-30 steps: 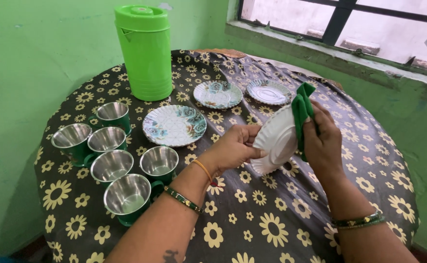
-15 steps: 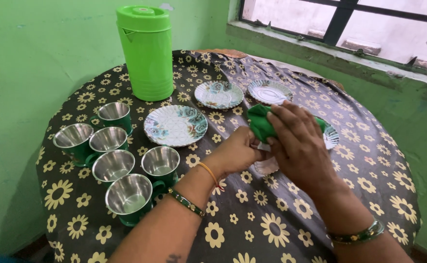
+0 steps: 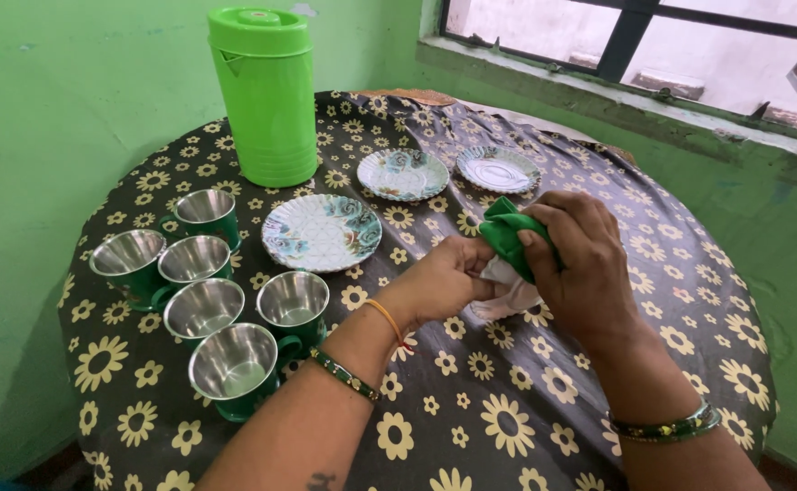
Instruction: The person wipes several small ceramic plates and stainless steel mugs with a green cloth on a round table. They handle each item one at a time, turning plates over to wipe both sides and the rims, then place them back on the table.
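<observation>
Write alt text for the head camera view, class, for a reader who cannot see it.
The right hand presses a green cloth onto a small plate gripped by the left hand, above a flowered round table holding five steel cups, three saucers and a green jug.

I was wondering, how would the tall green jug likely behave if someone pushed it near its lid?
The green jug stands tall on a narrow base, so a high push might tip it. It looks like plastic, probably light if empty. The tablecloth beneath is wrinkled, so it may drag rather than slide.

No packages, labels, signs or screens are visible on the table or on the walls around it.
</observation>
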